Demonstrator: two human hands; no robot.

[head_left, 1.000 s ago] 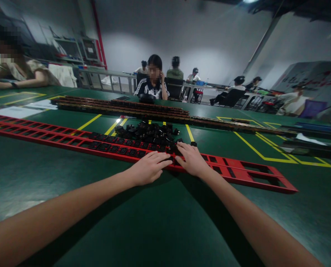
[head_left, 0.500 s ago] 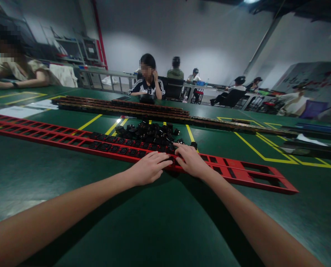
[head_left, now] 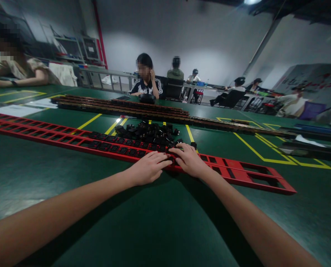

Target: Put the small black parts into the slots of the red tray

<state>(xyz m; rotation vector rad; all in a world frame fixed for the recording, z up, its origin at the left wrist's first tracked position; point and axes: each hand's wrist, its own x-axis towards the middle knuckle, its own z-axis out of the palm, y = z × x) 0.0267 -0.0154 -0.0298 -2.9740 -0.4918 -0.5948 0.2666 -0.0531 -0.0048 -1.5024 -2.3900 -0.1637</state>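
Observation:
A long red frame [head_left: 254, 168] with two rows of rectangular openings lies across the green table. Black socket-like inserts [head_left: 122, 150] fill several openings left of my hands. My left hand [head_left: 150, 167] rests over the near edge of the frame, fingers stretched out, fingertips on the row at an insert. Close to its right, my right hand [head_left: 189, 158] is bent over the frame with fingers apart, its fingertips reaching the far row. What lies directly beneath both sets of fingertips is mostly hidden. Behind the frame is a loose pile of black inserts [head_left: 151, 131].
Long dark metal strips [head_left: 121, 107] lie stacked behind the pile. White paper sheets [head_left: 13, 110] are at the left. More dark profiles [head_left: 312, 148] lie at the right. A person [head_left: 145, 83] sits across the table, another person [head_left: 20, 70] at the far left.
My right hand's fingers have shifted slightly left and curled down over the frame, toward my left hand. My left hand has hardly moved.

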